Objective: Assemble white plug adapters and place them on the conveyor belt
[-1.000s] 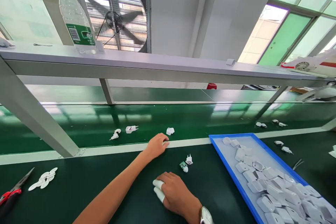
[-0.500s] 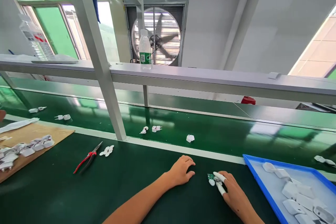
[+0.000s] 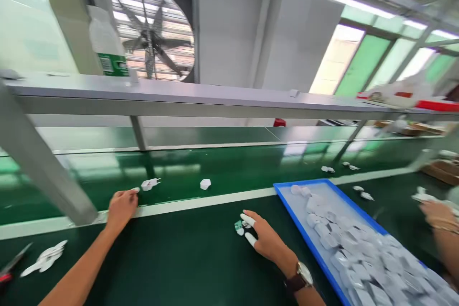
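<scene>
My left hand (image 3: pixel 122 208) reaches over the pale strip to the green belt, its fingers pinched on a small white plastic piece (image 3: pixel 135 190), mostly hidden by them. Just right of those fingertips lies a white plug part (image 3: pixel 149 184) with prongs. Over the dark green mat, my right hand (image 3: pixel 267 239) wears white finger covers and a wristwatch. Its thumb and forefinger curl around a small green circuit board (image 3: pixel 238 225) with white parts attached; exactly where they grip is hard to see.
A blue-rimmed tray (image 3: pixel 301 217) of many white casings stands at right. Another white piece (image 3: pixel 205 184) lies on the belt. White flat pieces (image 3: pixel 46 258) and pliers (image 3: pixel 10 267) lie at left, near a slanted post (image 3: pixel 43 162). Another person's hand (image 3: pixel 439 213) is far right.
My view has swung right. My left hand has moved from the mat to the belt and closed on a white piece there. My right hand stays at the circuit board.
</scene>
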Tool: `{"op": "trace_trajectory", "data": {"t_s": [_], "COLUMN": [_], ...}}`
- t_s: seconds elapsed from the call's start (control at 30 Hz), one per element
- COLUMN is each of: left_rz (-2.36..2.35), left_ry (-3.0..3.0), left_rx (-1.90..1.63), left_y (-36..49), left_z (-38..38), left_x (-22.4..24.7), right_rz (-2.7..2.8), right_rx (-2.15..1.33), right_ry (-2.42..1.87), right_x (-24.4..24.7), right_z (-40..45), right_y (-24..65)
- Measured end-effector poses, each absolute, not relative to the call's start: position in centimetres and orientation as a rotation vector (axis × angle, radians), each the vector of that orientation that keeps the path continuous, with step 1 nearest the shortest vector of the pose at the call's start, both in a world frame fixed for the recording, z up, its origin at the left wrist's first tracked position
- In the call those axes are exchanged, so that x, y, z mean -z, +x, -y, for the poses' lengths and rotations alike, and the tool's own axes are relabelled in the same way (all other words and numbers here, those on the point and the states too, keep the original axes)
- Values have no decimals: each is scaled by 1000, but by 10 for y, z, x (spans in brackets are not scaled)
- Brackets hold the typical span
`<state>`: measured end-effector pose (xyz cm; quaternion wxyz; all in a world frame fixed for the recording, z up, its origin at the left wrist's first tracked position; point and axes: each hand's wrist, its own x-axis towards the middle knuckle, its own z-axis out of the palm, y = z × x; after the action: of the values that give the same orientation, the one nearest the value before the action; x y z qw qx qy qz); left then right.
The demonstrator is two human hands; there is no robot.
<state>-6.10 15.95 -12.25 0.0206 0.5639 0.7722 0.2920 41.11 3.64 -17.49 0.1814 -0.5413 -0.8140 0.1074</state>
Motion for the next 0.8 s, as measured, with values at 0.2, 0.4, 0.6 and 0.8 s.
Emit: {"op": "trace_trajectory", "data": {"t_s": [0.2,0.4,0.6,0.8], "left_rz": [-2103,-1321,-1067,-1251], "left_ry": [1695,2101,2287,2019], "left_rx": [-907,-978,-851,-1072], "left_y": [-24,108,142,97], "left_z": [-166,-128,-93,-77], "left_x": [152,170,185,151], "right_rz": [2111,1896,1865,2061], "right_rx": [38,165,205,104], "right_ry": [-2104,-2441,-2391,-1862], "right_x": [126,121,119,112], "right_z": [-51,-104,-128,-105], "right_y": [485,565,572,491]}}
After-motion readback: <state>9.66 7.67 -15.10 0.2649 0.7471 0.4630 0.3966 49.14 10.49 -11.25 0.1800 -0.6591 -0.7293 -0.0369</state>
